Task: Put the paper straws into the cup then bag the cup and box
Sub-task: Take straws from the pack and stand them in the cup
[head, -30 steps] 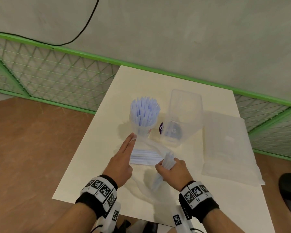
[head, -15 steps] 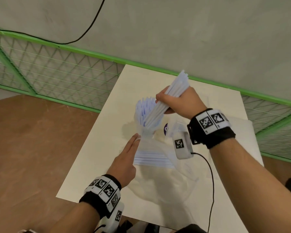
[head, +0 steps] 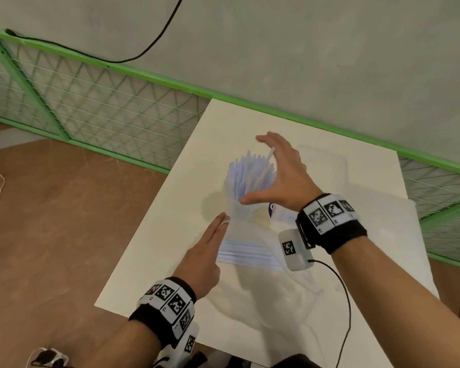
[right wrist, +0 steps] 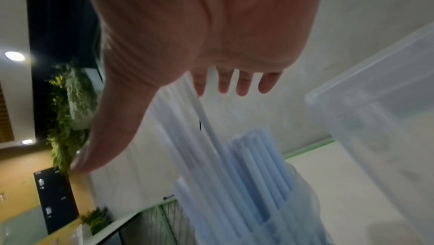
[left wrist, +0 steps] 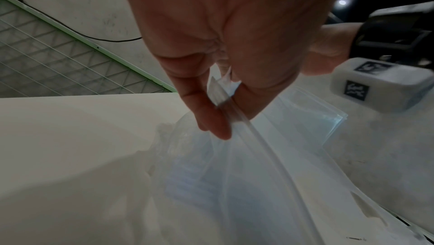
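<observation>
One cup [head: 239,208] stands near the middle of the white tabletop [head: 154,251], crowded with pale blue paper straws [head: 250,173] too many to count. The right hand [head: 282,176] hovers over their tops with fingers and thumb spread wide, gripping nothing; one straw tip leans against the fingers. The left hand [head: 205,256] lies nearer, just left of a clear bag [head: 250,254] that lies flat with a second, smaller batch of straws inside, perhaps a dozen, though the film blurs them.

From the head camera the left hand looks merely flat on the tabletop. The left wrist view shows more: thumb and fingers [left wrist: 211,119] pinch the bag's ridged mouth edge [left wrist: 246,128], lifting it off the surface, with the bag's body [left wrist: 223,184] trailing below.

The right wrist view shows the open palm [right wrist: 206,35] over the straws [right wrist: 234,174] and, to the right, one clear plastic box [right wrist: 375,109], which the head view gives only as a faint outline [head: 324,166] behind the hand. A folded plastic sheet [head: 393,235] lies to the right. Each wrist carries one marker-covered band
</observation>
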`<state>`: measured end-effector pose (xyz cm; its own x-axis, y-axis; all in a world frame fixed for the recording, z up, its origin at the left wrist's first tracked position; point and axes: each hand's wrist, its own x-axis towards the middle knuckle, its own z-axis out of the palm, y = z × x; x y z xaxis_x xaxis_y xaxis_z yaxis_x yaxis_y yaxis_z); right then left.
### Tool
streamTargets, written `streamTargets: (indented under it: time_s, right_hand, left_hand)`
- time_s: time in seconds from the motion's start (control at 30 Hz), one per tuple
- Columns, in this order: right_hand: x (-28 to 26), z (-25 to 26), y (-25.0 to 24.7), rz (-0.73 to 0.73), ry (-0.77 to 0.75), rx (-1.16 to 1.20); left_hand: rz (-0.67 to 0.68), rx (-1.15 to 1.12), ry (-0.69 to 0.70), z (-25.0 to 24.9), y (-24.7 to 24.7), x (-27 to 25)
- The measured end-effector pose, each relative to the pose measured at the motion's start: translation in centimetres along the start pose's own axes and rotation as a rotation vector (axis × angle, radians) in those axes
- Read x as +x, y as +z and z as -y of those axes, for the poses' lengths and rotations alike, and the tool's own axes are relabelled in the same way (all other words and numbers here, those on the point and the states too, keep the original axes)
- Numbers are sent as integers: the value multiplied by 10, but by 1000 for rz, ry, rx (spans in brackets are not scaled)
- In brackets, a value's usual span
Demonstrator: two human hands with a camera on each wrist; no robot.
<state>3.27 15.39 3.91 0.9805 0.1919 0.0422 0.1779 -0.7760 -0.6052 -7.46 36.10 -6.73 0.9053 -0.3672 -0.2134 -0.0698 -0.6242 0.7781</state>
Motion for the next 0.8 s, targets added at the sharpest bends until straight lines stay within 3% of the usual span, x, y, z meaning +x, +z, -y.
streamTargets:
  time_s: [0.1,0.17,0.3,0.47,0.63,0.8]
  right_hand:
    - [-17,3,1,-193,-93,102]
    - [-20,3,14,-246,-164,17]
    - [-20,-13,46,-84,-186,-252]
    - [-24,-20,48,-174,-213,-279]
    - [-34,-23,70,-36,-202,-506]
    - [-25,-11,55,-203,-210,-270]
  left_hand:
    - [-2,-11,2,1,-2,0]
    - [6,-12,1,0,-2,0]
    - [21,-5,-15,-3,-2,2]
    - [24,0,-31,-1,-4,2]
    - [25,5,-32,-2,-5,1]
    - [21,16,-38,-1,-6,3]
